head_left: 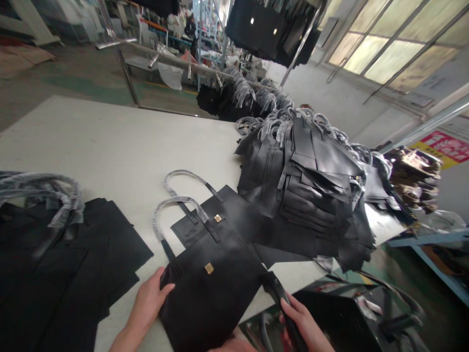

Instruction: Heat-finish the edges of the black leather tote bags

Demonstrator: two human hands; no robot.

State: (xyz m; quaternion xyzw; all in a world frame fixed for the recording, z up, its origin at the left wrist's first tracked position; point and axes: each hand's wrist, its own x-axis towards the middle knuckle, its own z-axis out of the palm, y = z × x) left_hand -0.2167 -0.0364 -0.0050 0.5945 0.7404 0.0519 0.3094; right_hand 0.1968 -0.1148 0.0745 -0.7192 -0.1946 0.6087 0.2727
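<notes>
A black handbag panel [220,286] with a gold square clasp and a plastic-wrapped handle lies in front of me. At its left edge is my left hand [148,298], thumb on top and fingers underneath, pinching it. My right hand [302,320] is wrapped round a long black tool [278,293] whose flat end touches or overlaps the panel's right corner; its exact kind is unclear. Just beyond lies a second black panel [234,210] with a similar clasp and wrapped handle, partly under the first. Something skin-coloured at the bottom edge is cut off.
The pale table [120,142] carries a pile of black panels [124,244] at left and a large heap of black bag pieces [315,181] at right. A black bin [330,313] stands below the table's near right side. Metal racks with hanging black pieces [271,32] are behind.
</notes>
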